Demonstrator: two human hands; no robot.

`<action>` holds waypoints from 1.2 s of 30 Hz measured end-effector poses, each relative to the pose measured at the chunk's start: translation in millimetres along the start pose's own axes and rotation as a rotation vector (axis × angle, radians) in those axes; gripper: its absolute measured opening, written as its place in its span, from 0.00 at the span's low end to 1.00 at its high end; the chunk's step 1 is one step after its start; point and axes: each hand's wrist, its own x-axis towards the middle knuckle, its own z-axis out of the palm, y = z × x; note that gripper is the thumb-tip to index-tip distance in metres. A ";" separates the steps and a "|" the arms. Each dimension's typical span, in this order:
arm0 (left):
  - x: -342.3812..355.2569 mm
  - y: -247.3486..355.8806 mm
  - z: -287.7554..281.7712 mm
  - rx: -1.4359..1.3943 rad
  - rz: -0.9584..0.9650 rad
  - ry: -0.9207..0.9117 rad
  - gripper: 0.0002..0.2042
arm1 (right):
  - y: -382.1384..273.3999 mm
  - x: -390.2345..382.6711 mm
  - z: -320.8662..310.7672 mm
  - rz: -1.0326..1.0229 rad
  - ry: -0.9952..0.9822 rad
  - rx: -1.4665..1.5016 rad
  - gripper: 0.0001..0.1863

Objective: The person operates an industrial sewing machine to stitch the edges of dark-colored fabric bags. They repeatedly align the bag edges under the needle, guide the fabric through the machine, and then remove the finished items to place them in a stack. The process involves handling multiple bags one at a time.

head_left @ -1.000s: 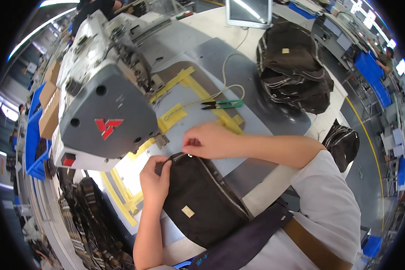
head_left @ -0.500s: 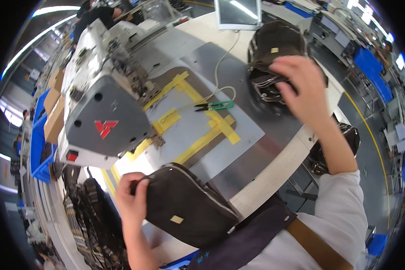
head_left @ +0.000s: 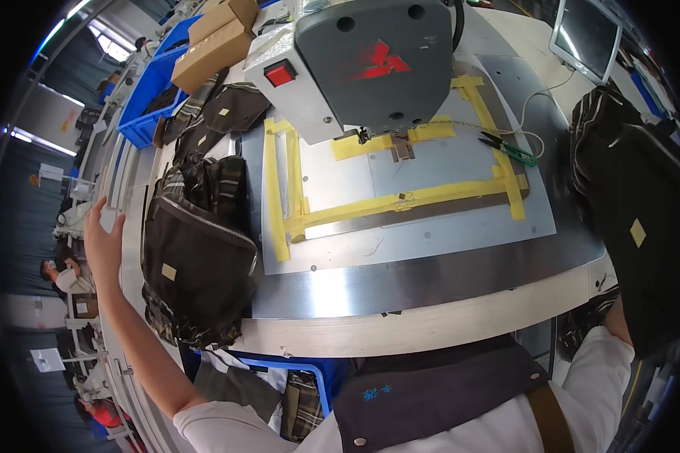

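Observation:
My left hand is raised at the left, fingers apart and nothing in it. Beside it, on the table's left part, lies a dark brown bag piece with a curved zip and a small yellow patch. At the right edge a second dark zipped bag piece, also with a yellow patch, hangs in front of my right forearm. My right hand is hidden behind that piece, so its grip does not show. More dark bag pieces lie behind it on the table.
A grey sewing machine head stands over a metal plate marked with yellow tape. Green-handled thread snips lie right of it. Beyond are a screen, a blue bin and cardboard boxes. A blue crate sits below the table edge.
My view has swung left. My left hand has let go of the dark zipped bag piece and is now out at the left. A zipped piece now covers my right hand.

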 end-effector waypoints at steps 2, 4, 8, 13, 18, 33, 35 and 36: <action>-17.2 68.4 -14.1 -0.346 -0.021 -0.029 0.18 | -11.2 -6.0 59.9 0.116 -0.242 0.479 0.01; -39.3 148.1 -24.3 -0.663 0.191 -0.105 0.21 | -18.1 -14.4 124.1 0.231 -0.487 0.930 0.03; -71.4 266.7 -49.2 -1.173 0.635 -0.297 0.30 | -29.9 -40.2 217.6 0.430 -0.742 1.578 0.08; -93.3 318.2 -17.3 -1.421 0.224 -0.934 0.28 | -20.5 -59.5 241.0 0.862 -0.715 1.303 0.13; -97.3 335.6 -29.0 -1.881 -0.806 -1.230 0.22 | 9.7 -61.3 213.6 1.692 -0.435 1.195 0.27; -88.1 343.3 61.1 -1.512 -0.045 -1.028 0.20 | 54.6 -82.6 236.7 0.860 -1.115 0.323 0.18; -76.5 347.5 71.5 -1.466 0.111 -0.881 0.16 | 50.4 -81.6 240.6 0.653 -1.119 0.238 0.17; -73.3 350.0 76.1 -1.437 0.145 -0.896 0.15 | 49.1 -80.7 243.3 0.607 -1.129 0.210 0.17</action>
